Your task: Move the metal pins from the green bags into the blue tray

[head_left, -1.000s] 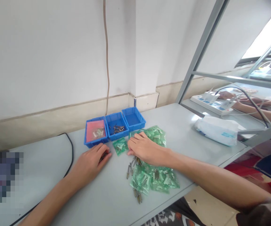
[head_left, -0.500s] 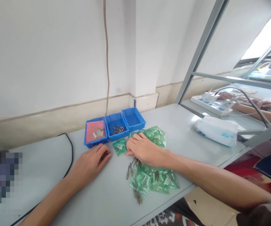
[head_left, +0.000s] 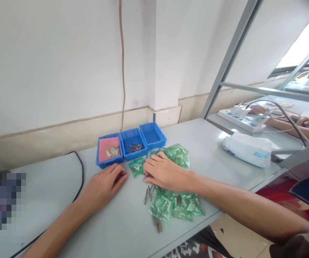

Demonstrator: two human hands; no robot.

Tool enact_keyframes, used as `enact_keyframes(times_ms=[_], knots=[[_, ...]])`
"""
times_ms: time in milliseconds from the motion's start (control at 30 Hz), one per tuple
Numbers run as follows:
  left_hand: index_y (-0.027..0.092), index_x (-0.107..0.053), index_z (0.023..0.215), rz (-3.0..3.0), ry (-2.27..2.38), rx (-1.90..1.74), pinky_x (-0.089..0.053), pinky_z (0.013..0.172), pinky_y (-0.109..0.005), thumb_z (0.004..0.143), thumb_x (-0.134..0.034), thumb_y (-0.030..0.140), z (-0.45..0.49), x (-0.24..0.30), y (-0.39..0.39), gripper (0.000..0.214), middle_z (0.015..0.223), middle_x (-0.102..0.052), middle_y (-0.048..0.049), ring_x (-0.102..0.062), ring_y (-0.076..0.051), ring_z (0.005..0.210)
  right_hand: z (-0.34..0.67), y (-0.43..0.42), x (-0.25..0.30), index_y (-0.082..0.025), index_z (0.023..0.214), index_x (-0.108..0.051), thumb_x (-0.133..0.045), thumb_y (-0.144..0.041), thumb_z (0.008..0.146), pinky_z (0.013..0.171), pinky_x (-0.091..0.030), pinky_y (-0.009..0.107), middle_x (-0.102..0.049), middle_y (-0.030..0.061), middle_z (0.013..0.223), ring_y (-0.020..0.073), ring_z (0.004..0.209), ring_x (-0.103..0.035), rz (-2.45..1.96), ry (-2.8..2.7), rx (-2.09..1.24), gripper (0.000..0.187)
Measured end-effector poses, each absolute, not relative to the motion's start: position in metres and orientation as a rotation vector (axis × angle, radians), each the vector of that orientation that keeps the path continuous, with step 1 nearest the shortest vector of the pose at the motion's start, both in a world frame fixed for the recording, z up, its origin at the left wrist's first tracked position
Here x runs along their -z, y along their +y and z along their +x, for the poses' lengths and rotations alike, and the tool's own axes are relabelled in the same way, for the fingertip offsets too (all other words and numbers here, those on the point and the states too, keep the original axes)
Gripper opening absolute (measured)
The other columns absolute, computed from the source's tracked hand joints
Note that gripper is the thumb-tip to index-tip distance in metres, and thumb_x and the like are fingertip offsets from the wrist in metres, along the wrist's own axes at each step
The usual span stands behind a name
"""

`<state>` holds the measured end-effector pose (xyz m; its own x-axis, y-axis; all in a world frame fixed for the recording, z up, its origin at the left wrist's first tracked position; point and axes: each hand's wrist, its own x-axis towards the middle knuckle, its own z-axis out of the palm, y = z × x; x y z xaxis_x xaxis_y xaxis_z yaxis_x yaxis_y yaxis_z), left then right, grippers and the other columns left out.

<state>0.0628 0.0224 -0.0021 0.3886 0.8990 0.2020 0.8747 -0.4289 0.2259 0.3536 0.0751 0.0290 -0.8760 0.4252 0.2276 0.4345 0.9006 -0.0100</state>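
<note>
My left hand (head_left: pixel 104 181) rests on the table just below the pink-lined blue bin, fingers curled with the thumb against them. A dark, shiny bit shows in the gap, too small to name. Curled fingers of my right hand (head_left: pixel 161 172) are low over the heap, and whatever they pinch is hidden. Between the hands lies a small green plastic bag (head_left: pixel 136 167) of metal parts. Loose rivet-like metal pins (head_left: pixel 147 194) lie below the right hand. Several filled green bags (head_left: pixel 181 204) spread below the right forearm, with more green bags (head_left: pixel 180 154) above it.
Three blue bins stand near the wall: one with a pink sheet (head_left: pixel 107 145), one with loose metal pins (head_left: pixel 135 147), and a third bin (head_left: pixel 152 134). A white packet (head_left: pixel 248 148), a power strip (head_left: pixel 240 120) and a metal frame are right. Another person's hands show beyond.
My right hand's fingers have shifted slightly over the heap, with the thumb a little lower. My left hand stays in place.
</note>
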Motion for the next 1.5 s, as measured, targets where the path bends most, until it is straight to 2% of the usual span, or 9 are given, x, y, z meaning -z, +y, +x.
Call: enact_keyframes(times_ms=[133,267,667,800,967,1267,1500], knots=[[0.027,-0.056,0.106,2.555,1.64,-0.422,-0.046,0.07,-0.031,0.11,-0.042,0.048,0.0624,0.0022,0.0224,0.026,0.1,-0.068,-0.0015,-0.066,-0.02,0.084,0.3537,0.0743,-0.0325,-0.016,0.1,-0.059,-0.045,-0.033,0.114,0.085,-0.031,0.039,-0.068,0.0091,0.102,0.0235,0.092,-0.052,-0.642,-2.866,0.096,0.026],[0.026,-0.055,0.107,2.553,1.645,-0.403,-0.047,0.072,-0.032,0.11,-0.041,0.049,0.0629,0.0016,0.0223,0.027,0.1,-0.067,-0.0017,-0.066,-0.02,0.085,0.3538,0.0744,-0.0317,-0.016,0.1,-0.059,-0.044,-0.032,0.114,0.085,-0.032,0.039,-0.067,0.0094,0.102,0.0239,0.093,-0.051,-0.632,-2.867,0.154,0.026],[0.026,-0.057,0.106,2.587,1.599,-0.466,-0.046,0.071,-0.031,0.111,-0.04,0.045,0.0634,0.0,0.0215,0.026,0.098,-0.068,-0.002,-0.066,-0.02,0.083,0.3516,0.0743,-0.0293,-0.018,0.096,-0.058,-0.052,-0.026,0.107,0.087,-0.032,0.038,-0.066,0.0081,0.1,0.0234,0.092,-0.05,-0.686,-2.807,0.038,0.015],[0.026,-0.056,0.106,2.574,1.611,-0.442,-0.046,0.071,-0.032,0.111,-0.041,0.046,0.0634,0.0,0.0215,0.026,0.098,-0.067,-0.0019,-0.065,-0.02,0.083,0.3502,0.0729,-0.0329,-0.018,0.106,-0.06,-0.053,-0.033,0.109,0.088,-0.032,0.038,-0.065,0.0083,0.107,0.024,0.096,-0.05,-0.659,-2.806,0.01,0.016],[0.026,-0.055,0.107,2.568,1.613,-0.44,-0.045,0.073,-0.033,0.111,-0.04,0.045,0.0647,-0.001,0.0215,0.025,0.099,-0.066,-0.0018,-0.064,-0.021,0.087,0.3501,0.0728,-0.0321,-0.019,0.118,-0.062,-0.044,-0.023,0.112,0.087,-0.03,0.039,-0.064,0.008,0.106,0.024,0.097,-0.049,-0.587,-2.844,0.074,0.019],[0.025,-0.056,0.106,2.555,1.616,-0.442,-0.044,0.075,-0.032,0.111,-0.041,0.045,0.0654,-0.0023,0.0204,0.025,0.099,-0.065,-0.001,-0.063,-0.02,0.086,0.3511,0.073,-0.0279,-0.018,0.112,-0.06,-0.042,-0.017,0.111,0.089,-0.032,0.039,-0.065,0.0078,0.105,0.0232,0.097,-0.052,-0.56,-2.84,0.039,0.018],[0.025,-0.056,0.104,2.556,1.599,-0.436,-0.043,0.073,-0.032,0.111,-0.041,0.044,0.0669,-0.0045,0.0208,0.025,0.095,-0.064,-0.0003,-0.062,-0.02,0.085,0.3501,0.0741,-0.0276,-0.018,0.106,-0.058,-0.051,-0.016,0.106,0.092,-0.032,0.038,-0.067,0.0055,0.103,0.022,0.097,-0.054,-0.603,-2.798,-0.04,0.007]])
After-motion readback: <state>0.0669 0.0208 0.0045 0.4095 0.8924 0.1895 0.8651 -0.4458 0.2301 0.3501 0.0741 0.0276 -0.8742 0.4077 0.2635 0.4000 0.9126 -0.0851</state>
